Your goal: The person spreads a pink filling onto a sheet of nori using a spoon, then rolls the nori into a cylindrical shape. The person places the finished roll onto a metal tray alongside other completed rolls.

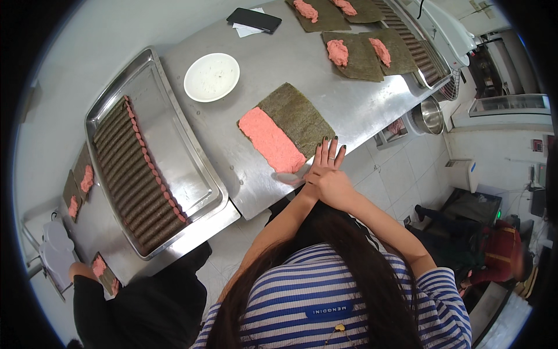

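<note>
A dark green seaweed sheet (297, 120) lies on the steel table in front of me, with a flat layer of pink meat paste (268, 139) over its left part. My left hand (329, 156) is open, fingers stretched over the sheet's near right corner, with a ring on one finger. Crossing over its wrist, my right hand (334, 187) is closed. A pale, flat-bladed spatula (287, 178) sticks out to the left from beneath it, at the paste's near edge. The spatula's handle is hidden by the hands.
Left stands a steel tray (192, 156) of seaweed rolls (136, 168). Beyond the sheet are a white bowl (211, 77) and a black phone (254, 20). Seaweed sheets with paste lumps (337, 53) lie far right, near another tray (433, 64). A co-worker (145, 302) is at left.
</note>
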A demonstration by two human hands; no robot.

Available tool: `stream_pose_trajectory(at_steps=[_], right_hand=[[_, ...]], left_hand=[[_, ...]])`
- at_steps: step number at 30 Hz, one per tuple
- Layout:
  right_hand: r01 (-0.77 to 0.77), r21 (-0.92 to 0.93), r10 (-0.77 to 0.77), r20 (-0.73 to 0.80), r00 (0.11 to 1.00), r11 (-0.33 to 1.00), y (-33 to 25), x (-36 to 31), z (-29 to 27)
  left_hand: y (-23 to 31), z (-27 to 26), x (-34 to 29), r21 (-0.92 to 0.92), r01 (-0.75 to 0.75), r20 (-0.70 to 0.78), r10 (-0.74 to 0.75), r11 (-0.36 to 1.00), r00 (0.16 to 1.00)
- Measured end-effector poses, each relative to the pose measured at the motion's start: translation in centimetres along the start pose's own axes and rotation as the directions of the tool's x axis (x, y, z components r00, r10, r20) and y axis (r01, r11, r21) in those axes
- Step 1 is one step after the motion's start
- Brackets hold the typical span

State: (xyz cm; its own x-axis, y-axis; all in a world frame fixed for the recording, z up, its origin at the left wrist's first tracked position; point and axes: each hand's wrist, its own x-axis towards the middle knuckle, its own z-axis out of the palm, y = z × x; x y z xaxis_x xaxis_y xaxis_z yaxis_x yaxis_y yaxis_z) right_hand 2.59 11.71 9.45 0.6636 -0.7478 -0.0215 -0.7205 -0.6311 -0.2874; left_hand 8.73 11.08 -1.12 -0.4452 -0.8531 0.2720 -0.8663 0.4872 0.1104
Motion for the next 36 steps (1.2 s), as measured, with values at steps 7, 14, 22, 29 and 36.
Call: stream_pose_trajectory(at_steps=[7, 14, 22, 29, 36], right_hand=[[-0.337, 0.018, 0.337, -0.013, 0.941, 0.941, 0.0, -0.3, 0.8], [-0.147, 0.179, 0.144, 0.028, 0.989, 0.973, -1.1, -1.0, 0.4], [-0.084, 0.032, 0.081, 0.065, 0.995, 0.996, 0.5, 0.1, -0.6], [0.127, -0.118, -0.126, 0.017, 0.992, 0.985, 3.2, 1.7, -2.5], [0.134, -0.118, -0.121, 0.110, 0.987, 0.984, 6.0, 4.6, -4.5]], left_hand=[[0.3, 0.4, -0.2, -0.080, 0.018, 0.002, -0.018, 0.997, 1.000], [-0.3, -1.2, 0.1, -0.060, -0.003, 0.047, 0.005, 0.998, 0.999], [0.0, 0.8, 0.1, -0.121, 0.030, -0.113, -0.043, 0.992, 0.993], [0.6, 0.8, 0.5, -0.044, 0.061, 0.063, -0.058, 0.997, 0.996], [0.2, 0.8, -0.2, -0.052, -0.051, 0.222, 0.061, 0.997, 0.973]])
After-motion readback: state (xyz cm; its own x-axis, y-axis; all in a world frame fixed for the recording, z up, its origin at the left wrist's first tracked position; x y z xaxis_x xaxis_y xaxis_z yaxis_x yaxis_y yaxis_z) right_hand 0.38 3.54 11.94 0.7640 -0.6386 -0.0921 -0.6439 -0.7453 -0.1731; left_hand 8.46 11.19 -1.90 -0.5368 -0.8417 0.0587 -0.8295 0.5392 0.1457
